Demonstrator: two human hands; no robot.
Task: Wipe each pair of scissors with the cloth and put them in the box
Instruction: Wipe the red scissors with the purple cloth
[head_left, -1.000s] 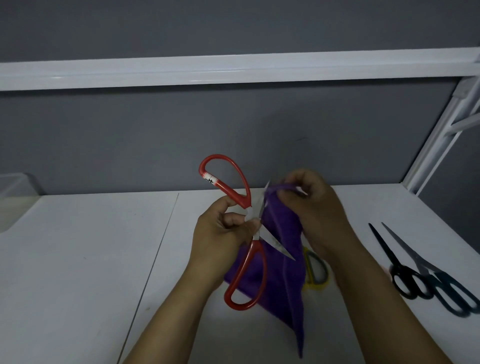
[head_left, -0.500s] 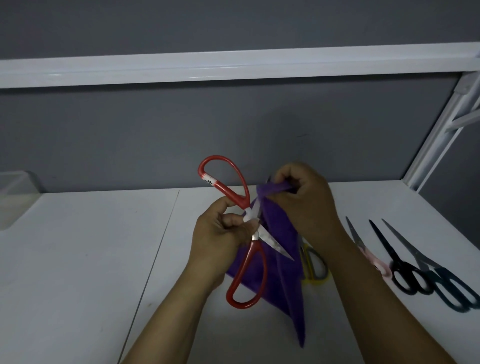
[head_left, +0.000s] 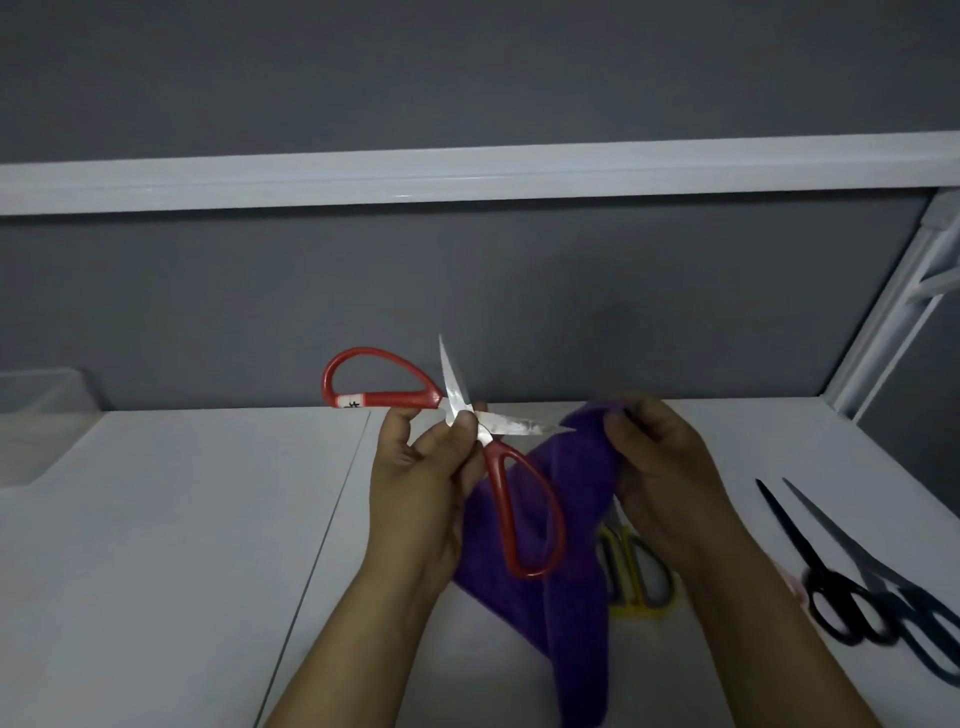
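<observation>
Since the earlier frames the red scissors (head_left: 511, 426) have been turned, so that one handle loop now lies out to the left instead of standing up. The cloth (head_left: 566, 519) has been drawn off the blade to the right.

The red scissors are held in the air above the table (head_left: 182, 519), pinched at the pivot between the thumb and fingers of the left hand (head_left: 421, 483). The blades are spread wide: one points up, the other lies nearly level and points right. Its tip is just beside the bunched top of the cloth, whether touching cannot be told.

That bunched top is gripped by the curled fingers of the right hand (head_left: 660, 467), which is raised to the blade's height with the rest of the cloth hanging down to the table. The level blade's long axis runs straight at that hand, so a further wipe would probably be made along it.

The box (head_left: 36, 415) is seen at the far left edge, well apart from both hands and nearer the left one. Yellow scissors (head_left: 639, 577) lie partly hidden behind the cloth, and black scissors (head_left: 831, 597) lie to the right.
</observation>
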